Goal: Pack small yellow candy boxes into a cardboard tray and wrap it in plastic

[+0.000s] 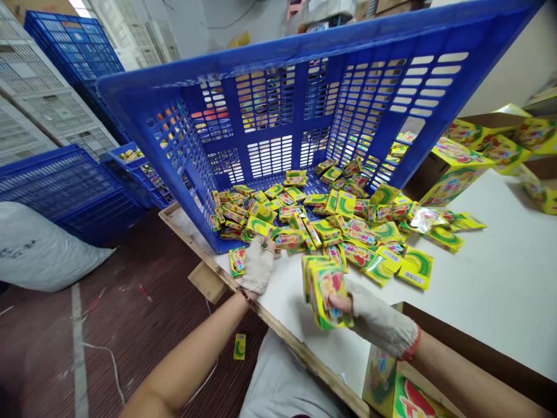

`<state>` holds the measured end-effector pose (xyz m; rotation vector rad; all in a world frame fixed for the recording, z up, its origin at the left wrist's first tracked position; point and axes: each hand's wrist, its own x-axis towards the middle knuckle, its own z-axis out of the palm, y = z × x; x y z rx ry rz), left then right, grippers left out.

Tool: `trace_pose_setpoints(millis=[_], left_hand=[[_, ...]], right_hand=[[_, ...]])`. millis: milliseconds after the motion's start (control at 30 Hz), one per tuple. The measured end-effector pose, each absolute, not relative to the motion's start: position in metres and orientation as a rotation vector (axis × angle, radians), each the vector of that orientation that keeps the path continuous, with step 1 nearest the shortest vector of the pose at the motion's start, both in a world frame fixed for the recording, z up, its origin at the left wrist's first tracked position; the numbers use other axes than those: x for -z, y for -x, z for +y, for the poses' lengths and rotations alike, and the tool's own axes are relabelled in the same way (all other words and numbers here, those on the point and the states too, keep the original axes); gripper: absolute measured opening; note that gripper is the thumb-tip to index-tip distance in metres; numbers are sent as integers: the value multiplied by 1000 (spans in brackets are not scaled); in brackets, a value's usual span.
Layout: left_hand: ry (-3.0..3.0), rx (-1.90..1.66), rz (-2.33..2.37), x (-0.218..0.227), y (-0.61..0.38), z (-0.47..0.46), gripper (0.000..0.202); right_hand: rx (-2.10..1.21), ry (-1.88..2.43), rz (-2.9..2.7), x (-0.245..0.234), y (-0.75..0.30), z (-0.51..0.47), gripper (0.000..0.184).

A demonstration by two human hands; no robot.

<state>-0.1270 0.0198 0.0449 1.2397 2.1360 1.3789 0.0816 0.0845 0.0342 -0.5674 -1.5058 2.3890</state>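
Observation:
A big blue plastic crate [278, 104] lies tipped on its side on the white table [487, 302], spilling several small yellow-green packets [348, 226]. My right hand [378, 319], in a white knit glove, grips a stack of these packets [324, 290] above the table's near part. My left hand [259, 267], also gloved, rests at the edge of the pile, fingertips touching a packet [285, 238] by the crate's mouth. One packet [237, 261] lies just left of that hand.
Yellow printed cartons [456, 168] stand at the right. An open box [404, 389] sits by my right forearm. Blue crates [65, 186] and white ones [39, 98] are stacked left. A white sack [39, 249] and a fallen packet [239, 346] lie on the floor.

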Motion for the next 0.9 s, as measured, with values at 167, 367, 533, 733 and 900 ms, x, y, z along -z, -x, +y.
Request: trace_pose_setpoints(millis=[167, 367, 533, 733, 900], left_hand=[[-921, -1442, 1630, -15, 71, -1, 41], [-749, -1473, 1816, -6, 102, -4, 47], [-944, -1646, 1671, -3, 99, -3, 55], [-784, -1632, 1684, 16, 85, -8, 63], [-777, -1520, 1682, 17, 86, -6, 72]], right_hand=[[-2357, 507, -1198, -58, -69, 90, 65], [-1551, 830, -2384, -70, -62, 91, 49], [-474, 612, -2957, -47, -43, 68, 69], [-687, 701, -2880, 0, -51, 81, 136], [-746, 551, -2850, 2, -50, 84, 114]])
